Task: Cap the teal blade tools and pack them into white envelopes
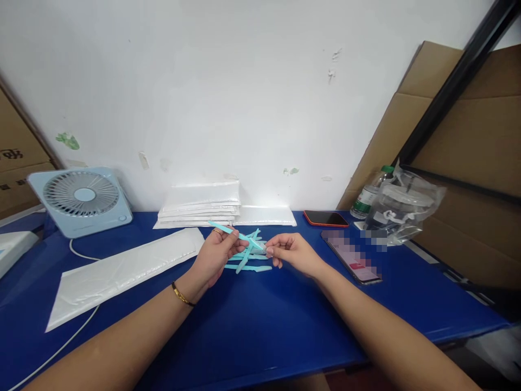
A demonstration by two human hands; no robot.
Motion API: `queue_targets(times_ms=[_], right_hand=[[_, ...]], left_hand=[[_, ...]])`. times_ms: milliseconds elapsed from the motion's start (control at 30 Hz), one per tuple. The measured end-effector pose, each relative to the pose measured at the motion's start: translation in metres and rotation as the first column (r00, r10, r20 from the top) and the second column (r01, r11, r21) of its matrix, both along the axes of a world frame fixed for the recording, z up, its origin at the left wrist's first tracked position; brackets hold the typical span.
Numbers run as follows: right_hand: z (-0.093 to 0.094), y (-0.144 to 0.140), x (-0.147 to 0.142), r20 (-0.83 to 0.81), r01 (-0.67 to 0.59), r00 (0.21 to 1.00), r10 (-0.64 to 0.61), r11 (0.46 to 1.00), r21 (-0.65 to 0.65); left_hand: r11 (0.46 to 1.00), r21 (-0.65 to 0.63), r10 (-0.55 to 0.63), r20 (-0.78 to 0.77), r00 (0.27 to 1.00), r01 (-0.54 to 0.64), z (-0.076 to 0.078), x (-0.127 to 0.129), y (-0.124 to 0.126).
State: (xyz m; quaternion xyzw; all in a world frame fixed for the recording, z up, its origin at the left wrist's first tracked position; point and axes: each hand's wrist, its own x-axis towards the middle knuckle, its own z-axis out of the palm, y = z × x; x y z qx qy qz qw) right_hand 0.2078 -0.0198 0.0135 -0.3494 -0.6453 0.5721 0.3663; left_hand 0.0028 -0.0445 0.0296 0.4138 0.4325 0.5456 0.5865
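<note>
Both hands meet over the middle of the blue bench (260, 326), just in front of a small pile of turquoise plastic razors (249, 259). The left hand (217, 252), with a ring on one finger and a gold bracelet (181, 296) at the wrist, has its fingers (236, 243) clamped on one turquoise razor (234, 232), which lies slanted from upper left down to lower right. The right hand (293, 252) pinches the lower right end of that same razor, its fingers closed together on the tip. The held razor sits just above the pile, which rests on the bench between the two hands.

Left of the pile lies a long white padded mailer (122, 274), flat on the bench. Behind the pile, against the white wall, stands a stack of white padded mailers (199, 206). Far left of the pile is a light blue desk fan (81, 198), with a white cable (73, 336) running toward the near edge. Right of the pile lie two phones: one with a red case (325, 218) and one with a lit screen (354, 258). Beyond them sit a plastic bottle with a green cap (368, 195) and a clear plastic bag (402, 209), with cardboard sheets (468, 190) leaning behind.
</note>
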Motion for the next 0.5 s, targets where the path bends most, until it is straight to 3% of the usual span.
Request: queue_targets(times_ms=[500], right_hand=[[0.0039, -0.0025, 0.0010, 0.012, 0.071, 0.997, -0.072, 0.996, 0.057]], left_hand=[[0.998, -0.006, 0.060, 0.092, 0.994, -0.059, -0.0023, 0.0032, -0.0002]])
